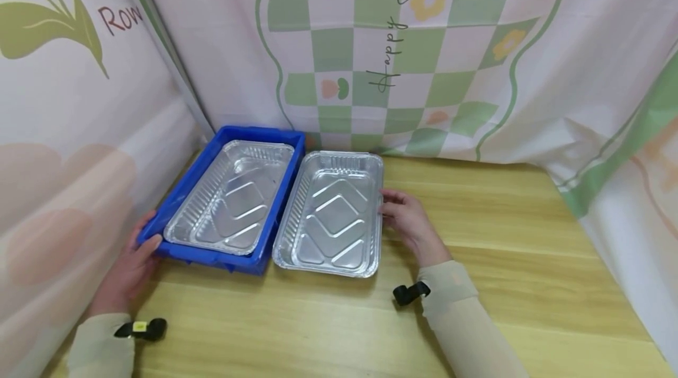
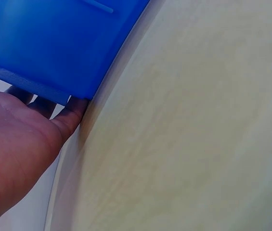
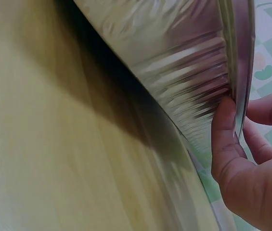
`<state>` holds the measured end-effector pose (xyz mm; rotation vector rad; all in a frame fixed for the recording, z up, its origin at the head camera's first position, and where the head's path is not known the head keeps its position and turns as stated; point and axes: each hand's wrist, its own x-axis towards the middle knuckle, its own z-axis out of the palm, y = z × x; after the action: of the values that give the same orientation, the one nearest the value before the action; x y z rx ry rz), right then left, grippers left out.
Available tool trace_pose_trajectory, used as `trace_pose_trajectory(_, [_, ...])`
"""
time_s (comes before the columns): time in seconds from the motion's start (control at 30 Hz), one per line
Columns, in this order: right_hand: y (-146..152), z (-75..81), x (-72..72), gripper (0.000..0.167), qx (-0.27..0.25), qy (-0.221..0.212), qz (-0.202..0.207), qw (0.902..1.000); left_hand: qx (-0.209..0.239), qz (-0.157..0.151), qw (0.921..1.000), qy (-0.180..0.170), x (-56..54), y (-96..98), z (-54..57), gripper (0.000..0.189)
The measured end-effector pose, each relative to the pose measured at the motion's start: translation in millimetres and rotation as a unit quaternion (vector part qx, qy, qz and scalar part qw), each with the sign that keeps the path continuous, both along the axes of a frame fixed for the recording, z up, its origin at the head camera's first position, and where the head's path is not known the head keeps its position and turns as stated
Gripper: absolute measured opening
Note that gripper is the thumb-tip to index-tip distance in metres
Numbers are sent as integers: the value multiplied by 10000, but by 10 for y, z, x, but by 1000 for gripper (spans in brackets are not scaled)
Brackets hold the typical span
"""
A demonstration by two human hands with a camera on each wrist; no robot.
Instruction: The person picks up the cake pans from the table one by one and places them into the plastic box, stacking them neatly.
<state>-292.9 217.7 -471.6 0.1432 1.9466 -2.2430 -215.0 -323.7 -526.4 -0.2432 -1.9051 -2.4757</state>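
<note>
A blue plastic bin [image 1: 175,207] stands at the left with one foil tray [image 1: 249,189] lying inside it. My left hand [image 1: 135,260] grips the bin's near left corner, thumb at the rim and fingers along the outer side. In the left wrist view, the left hand [image 2: 18,137] has its fingertips partly hidden by the blue wall. Just right of the bin is a second foil tray [image 1: 339,213], its base pressed with diamond ridges. My right hand [image 1: 408,219] pinches its right rim. From the right wrist, this hand [image 3: 251,163] shows thumb and fingers on either side of the rim.
Both trays and the bin are on a wooden table [image 1: 508,236]. A checked cloth curtain [image 1: 371,54] hangs right behind them, and a printed cloth wall [image 1: 63,160] stands close along the bin's left side. Black straps [image 1: 412,294] are worn on the sleeves.
</note>
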Motion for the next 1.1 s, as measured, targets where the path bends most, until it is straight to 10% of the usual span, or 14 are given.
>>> trace_pose_trajectory(1.1, [11,523,99,49,-480,641,-10,9968,-68,36,10000,-34,16,16,20,57])
